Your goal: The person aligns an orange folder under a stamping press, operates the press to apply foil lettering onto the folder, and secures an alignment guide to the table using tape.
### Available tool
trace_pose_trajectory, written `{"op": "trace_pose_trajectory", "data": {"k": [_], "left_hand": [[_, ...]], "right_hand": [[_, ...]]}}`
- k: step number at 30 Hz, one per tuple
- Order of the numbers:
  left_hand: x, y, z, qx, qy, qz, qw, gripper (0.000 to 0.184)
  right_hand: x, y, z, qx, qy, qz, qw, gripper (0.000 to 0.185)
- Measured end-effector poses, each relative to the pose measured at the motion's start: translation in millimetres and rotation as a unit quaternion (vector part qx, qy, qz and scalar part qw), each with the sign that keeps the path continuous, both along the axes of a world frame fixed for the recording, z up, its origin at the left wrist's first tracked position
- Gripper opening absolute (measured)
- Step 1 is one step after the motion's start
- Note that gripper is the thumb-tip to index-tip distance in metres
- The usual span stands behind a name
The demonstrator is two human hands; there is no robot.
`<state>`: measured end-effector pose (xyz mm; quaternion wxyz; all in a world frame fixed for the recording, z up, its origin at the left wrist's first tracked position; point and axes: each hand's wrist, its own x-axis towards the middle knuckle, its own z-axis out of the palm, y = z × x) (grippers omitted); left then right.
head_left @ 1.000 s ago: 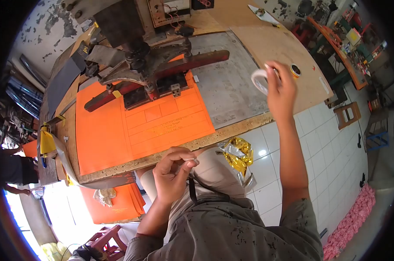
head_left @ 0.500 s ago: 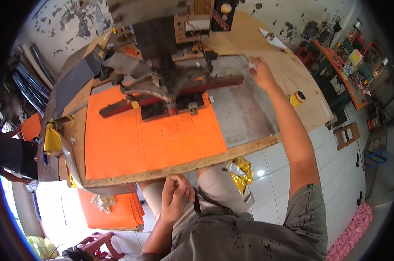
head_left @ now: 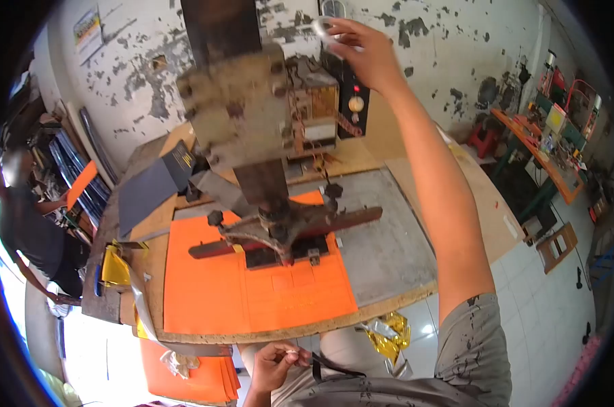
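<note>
High up at the wall side, my right hand (head_left: 366,51) is raised with a white tape roll (head_left: 321,29) between its fingers. My left hand (head_left: 278,365) is low over my lap, fingers pinched on a small whitish piece (head_left: 292,352). An orange sheet (head_left: 205,292) with printed lines lies on the worktable, partly under the metal press (head_left: 235,108). The press's red bar (head_left: 351,220) crosses over the sheet and the grey metal plate (head_left: 395,251).
Another person (head_left: 32,224) stands at the left holding an orange piece (head_left: 82,183). Gold foil (head_left: 390,336) hangs below the table edge; orange sheets (head_left: 185,380) are stacked lower left. A cluttered orange-edged bench (head_left: 537,156) stands at right.
My right hand has moved up and left with the tape roll, away from the table's right side. My left hand has stayed low near my lap. The view has tilted up toward the wall.
</note>
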<state>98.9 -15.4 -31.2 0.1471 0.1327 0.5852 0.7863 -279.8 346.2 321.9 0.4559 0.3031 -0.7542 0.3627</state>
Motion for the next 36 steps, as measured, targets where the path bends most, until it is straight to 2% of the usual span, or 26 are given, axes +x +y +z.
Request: {"op": "trace_pose_trajectory", "data": {"k": [3,4,6,7,8,11,15,18,21,24,26,27,28,29,30,31,32,33,36], "left_hand": [[-6.5,8.3,12.5,0.032,0.004,0.039,0.999,0.019],[-7.0,11.4,17.9,0.05,-0.027,0.046,0.997,0.012],[-1.6,9.4,14.8,0.04,-0.05,0.063,0.996,0.019],[-7.7,13.5,30.0,0.033,-0.055,0.074,0.995,0.024],[-6.2,22.9,42.1,0.024,-0.033,0.089,0.995,0.017],[-8.4,9.5,24.4,-0.017,-0.059,0.111,0.992,0.019],[-11.2,7.7,9.8,0.1,-0.108,0.134,0.98,0.014],[-9.2,2.8,-15.7,0.092,-0.086,0.153,0.98,0.014],[-6.0,-2.4,-12.2,0.027,-0.051,0.134,0.989,0.015],[-11.1,0.8,4.3,-0.013,0.037,0.105,0.994,0.017],[-12.9,7.8,18.6,-0.015,0.028,0.104,0.994,0.023],[-12.2,9.1,24.2,-0.018,0.022,0.103,0.994,0.027],[-18.3,9.4,19.2,0.079,-0.018,0.072,0.994,0.006],[-21.3,11.9,23.1,0.069,-0.006,0.067,0.995,0.006],[-24.0,14.9,30.9,0.059,0.003,0.061,0.996,0.006],[-24.6,19.3,36.8,0.05,0.007,0.058,0.997,0.007],[-28.0,22.8,39.1,0.029,0.025,0.049,0.998,0.007],[-31.8,25.2,39.6,0.005,0.038,0.039,0.998,0.008],[-52.3,42.7,48.4,0.046,0.069,-0.008,0.997,0.014]], "right_hand": [[-60.6,-34.6,46.1,0.056,0.045,0.055,0.996,0.04],[-72.5,-44.3,57.9,0.069,0.02,0.06,0.996,0.04],[-99.3,-60.3,77.1,0.089,-0.016,0.085,0.992,0.036],[-102.3,-78.0,88.4,0.095,-0.007,0.083,0.992,0.031],[-102.0,-87.9,90.6,0.095,-0.038,0.097,0.99,0.029],[-111.2,-104.9,90.1,0.089,-0.092,0.103,0.986,0.029],[-135.6,-105.1,88.0,0.128,-0.109,0.098,0.981,0.028],[-122.9,-102.0,87.7,0.103,-0.174,0.148,0.968,0.028],[-122.1,-96.1,85.9,0.169,-0.134,0.123,0.969,0.027],[-123.9,-91.9,83.1,0.129,-0.162,0.179,0.962,0.026],[-117.7,-83.9,81.4,0.126,-0.054,0.123,0.983,0.026],[-110.8,-77.8,79.7,0.123,-0.001,0.094,0.988,0.026],[-90.1,-67.8,77.0,0.081,-0.003,0.069,0.994,0.027],[-75.1,-56.6,72.1,0.047,0.012,0.024,0.999,0.024],[-59.3,-41.2,61.0,0.052,0.108,-0.024,0.992,0.02],[-35.6,-30.7,45.8,0.011,0.097,-0.043,0.994,0.015],[8.0,-21.5,26.4,-0.02,0.075,0.007,0.997,0.017],[46.9,-11.4,6.7,-0.023,0.023,-0.015,0.999,0.017],[188.7,-27.9,-70.5,-0.138,-0.212,0.024,0.967,0.017]]}}
